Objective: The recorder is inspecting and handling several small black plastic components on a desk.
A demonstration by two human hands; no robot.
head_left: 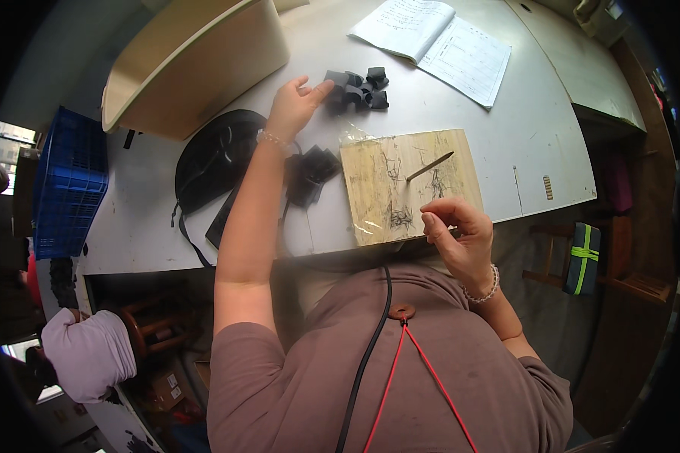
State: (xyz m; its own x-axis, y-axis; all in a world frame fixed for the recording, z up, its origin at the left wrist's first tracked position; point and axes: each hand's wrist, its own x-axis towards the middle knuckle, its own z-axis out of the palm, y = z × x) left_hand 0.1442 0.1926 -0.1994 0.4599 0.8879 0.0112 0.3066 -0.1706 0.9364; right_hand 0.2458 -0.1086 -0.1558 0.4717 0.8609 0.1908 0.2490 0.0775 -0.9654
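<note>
My left hand (298, 104) reaches over the table with its fingers apart. One fingertip touches a pile of small black curled pieces (367, 92), their material unclear. More black pieces (310, 172), blurred, lie to the right of my left forearm. In front of me is a wooden board (370, 177) covered in dark scratches, with clear film at its edges. From its middle a dark pointed metal spike (431, 166) appears to stick up. Just off the board's near right corner, my right hand (465, 235) has thumb and fingers pinched together; anything between them is too small to see.
An open notebook (446, 47) lies at the far side. A beige bin (196, 72) and a black pouch (217, 158) with a strap are at the left. Beyond the table's left edge stands a blue crate (69, 185). Another person (91, 353) is at the lower left.
</note>
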